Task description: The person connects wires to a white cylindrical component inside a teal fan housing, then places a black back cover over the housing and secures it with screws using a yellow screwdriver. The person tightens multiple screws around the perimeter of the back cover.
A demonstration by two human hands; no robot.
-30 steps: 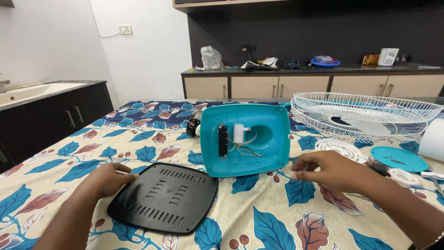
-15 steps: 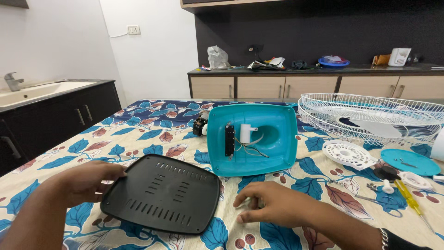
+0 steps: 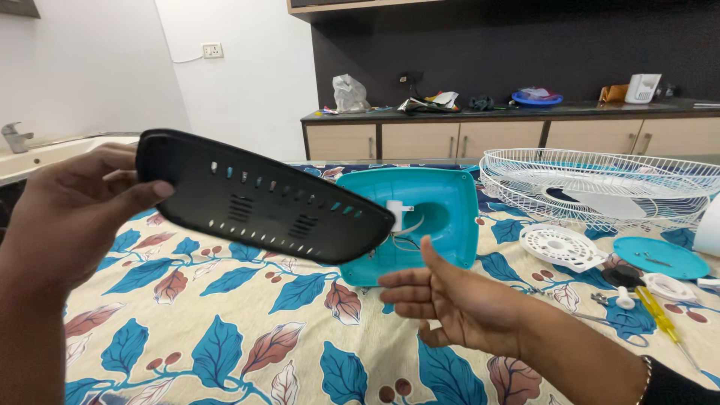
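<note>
Left hand (image 3: 71,214) grips the flat black slotted plastic cover plate (image 3: 259,199) by its left end, lifted off the leaf-print tablecloth (image 3: 225,330). Long axis runs left-right, right end dipping toward the teal plastic fan base shell (image 3: 442,206). Right hand (image 3: 450,304) open, palm up, empty, just below the plate's right end.

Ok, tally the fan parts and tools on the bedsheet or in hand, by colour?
Black: 2, vented panel held up by the left hand, round cap.
Teal: 2, housing, round disc.
White: 3, wire grille, round slotted hub, small knob.
Yellow: 1, screwdriver.
Total: 8. The right hand is empty.
</note>
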